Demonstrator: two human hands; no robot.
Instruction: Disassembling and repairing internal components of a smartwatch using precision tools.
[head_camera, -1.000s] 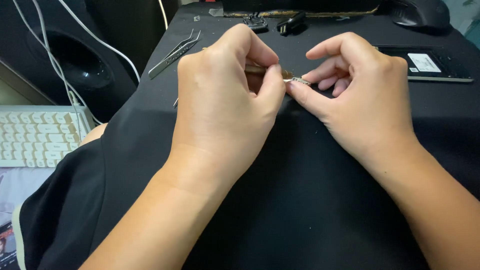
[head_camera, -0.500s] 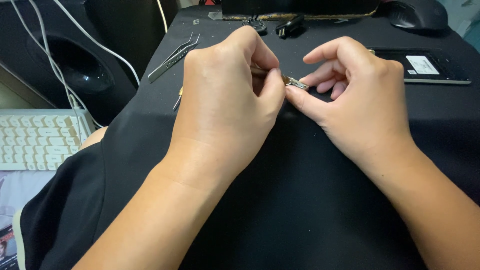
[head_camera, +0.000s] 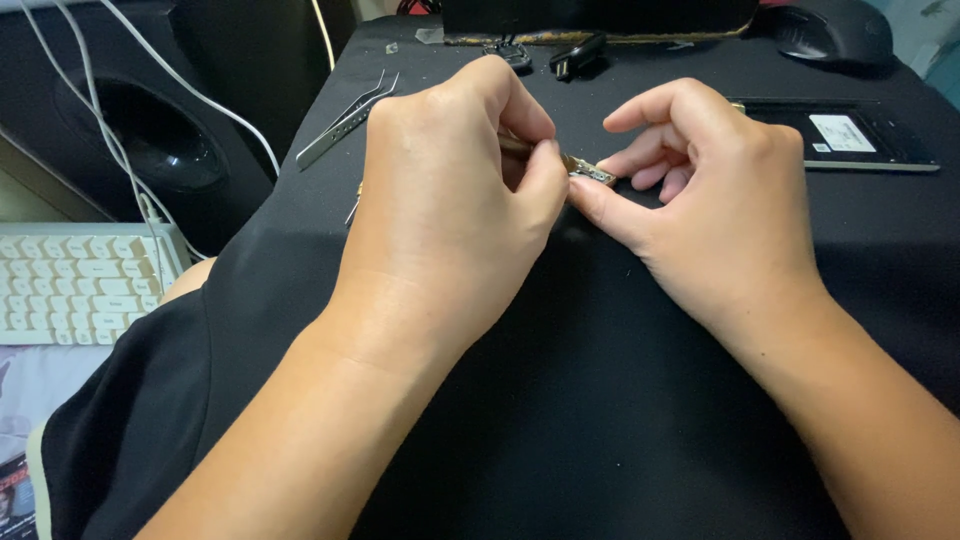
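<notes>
Head view: both hands pinch a small metal part over a black cloth.

The cloth (head_camera: 600, 400) covers the desk and hangs off its near left edge. The left hand (head_camera: 450, 210) and right hand (head_camera: 710, 200) meet at the middle, fingertips closed on the part (head_camera: 590, 172), a thin brownish-silver piece, perhaps a connector; the fingers hide most of it. Left of the grip lie tweezers (head_camera: 345, 125); further left, a black speaker (head_camera: 150, 140) with white cables (head_camera: 100, 130), and a white keyboard (head_camera: 75, 285) below. Right of the grip lies a flat black device (head_camera: 850, 135); beyond it, a mouse (head_camera: 830, 30). Behind the grip, a small black plug (head_camera: 575, 55).
</notes>
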